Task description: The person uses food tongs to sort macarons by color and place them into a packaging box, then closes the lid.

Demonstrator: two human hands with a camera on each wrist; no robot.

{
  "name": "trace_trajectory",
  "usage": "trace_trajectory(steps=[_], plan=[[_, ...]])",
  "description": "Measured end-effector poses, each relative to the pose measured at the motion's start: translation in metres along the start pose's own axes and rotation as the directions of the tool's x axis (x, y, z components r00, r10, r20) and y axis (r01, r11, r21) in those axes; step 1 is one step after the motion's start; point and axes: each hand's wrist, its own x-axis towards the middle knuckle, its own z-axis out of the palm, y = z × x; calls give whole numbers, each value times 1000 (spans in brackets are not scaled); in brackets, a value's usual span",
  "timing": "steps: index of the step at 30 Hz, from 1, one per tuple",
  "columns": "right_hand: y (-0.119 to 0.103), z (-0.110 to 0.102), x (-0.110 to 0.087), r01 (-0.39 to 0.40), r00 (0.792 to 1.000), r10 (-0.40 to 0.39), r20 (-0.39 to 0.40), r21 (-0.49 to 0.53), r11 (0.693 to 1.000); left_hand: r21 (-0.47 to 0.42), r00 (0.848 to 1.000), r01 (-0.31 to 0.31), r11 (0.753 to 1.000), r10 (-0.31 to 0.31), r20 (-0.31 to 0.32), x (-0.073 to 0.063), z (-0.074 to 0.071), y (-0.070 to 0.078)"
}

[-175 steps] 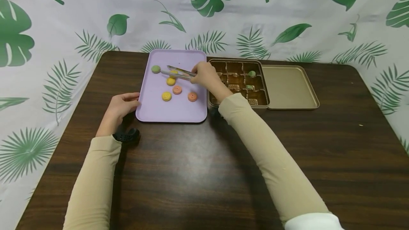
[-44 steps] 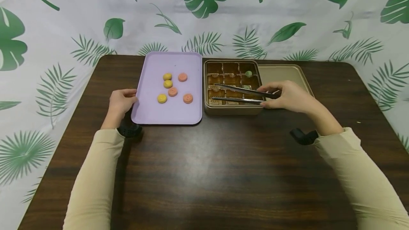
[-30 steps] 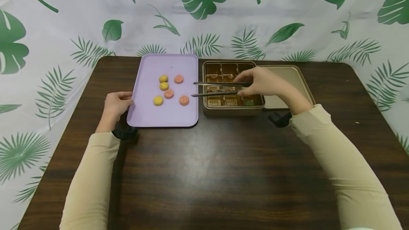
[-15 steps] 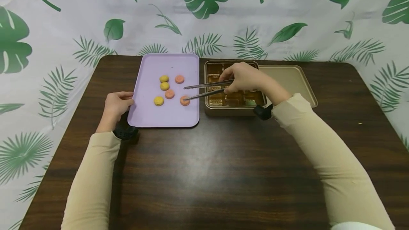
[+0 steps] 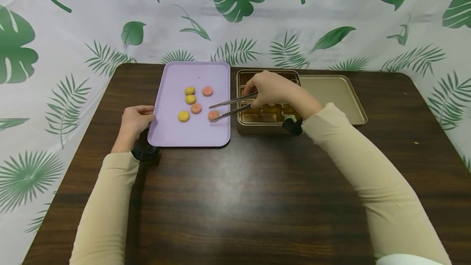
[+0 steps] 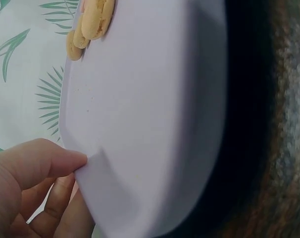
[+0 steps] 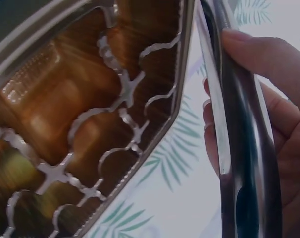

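My left hand [image 5: 135,122] pinches the left edge of a lilac tray [image 5: 187,134], thumb on top of the rim and fingers below it in the left wrist view. My right hand [image 5: 270,89] grips metal tongs [image 7: 244,139], pointing left over the tray. Their tips stand apart at the front right pink macaron [image 5: 212,114]; the nearer arm overlaps it. Another pink macaron [image 5: 207,91] lies behind, and one more [image 5: 196,108] near the middle. Yellow macarons [image 5: 190,99] lie to the left. Under the right forearm is a gold tin [image 5: 261,129] with a divided brown insert [image 7: 66,104].
The gold lid [image 5: 335,97] lies right of the tin, partly covered by the right sleeve. Something greenish [image 5: 291,114] shows in a front right compartment. The dark wooden table [image 5: 228,199] ends at a leaf-print cloth [image 5: 176,19].
The green macaron seen earlier on the tray is gone from it. The tongs moved over the tin, then left to the front right pink macaron. My left hand stays at the tray's edge.
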Motion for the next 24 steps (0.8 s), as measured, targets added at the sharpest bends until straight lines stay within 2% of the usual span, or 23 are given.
trace_trajectory(steps=[7,11,19,24], plan=[[-13,-4,5,2,1000,-4,-9,-120,993,-14,1000,-14,1000,14,1,0,0,0],[-17,-4,6,-13,1000,14,3,-148,989,-20,1000,-24,1000,24,-7,0,0,2],[-12,-1,4,-13,1000,14,13,-121,993,17,1000,-16,1000,16,-9,0,-1,1],[-5,0,-4,29,998,-32,-46,-50,998,9,1000,-16,1000,16,-6,0,0,-1]])
